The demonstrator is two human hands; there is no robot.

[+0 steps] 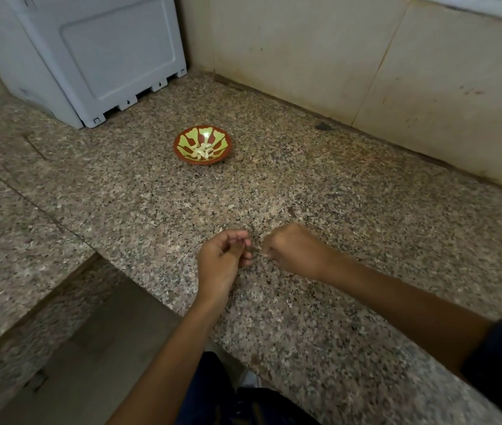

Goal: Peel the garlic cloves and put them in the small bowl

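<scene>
Both my left hand (pixel 223 256) and right hand (pixel 292 251) are curled close together over the bench (pixel 366 225); can't tell if there's a clove inside. Small bowl (pixel 202 145) with peeled garlic cloves (pixel 202 151) sits well ahead. Tip: pinch skin, twist gently.

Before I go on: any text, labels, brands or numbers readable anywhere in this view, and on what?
None readable.
White appliance: plain panel, no lettering visible.
Small bowl: red and green pattern only, no words.
Wall tiles and granite counter: stains and speckle, no signs.
</scene>
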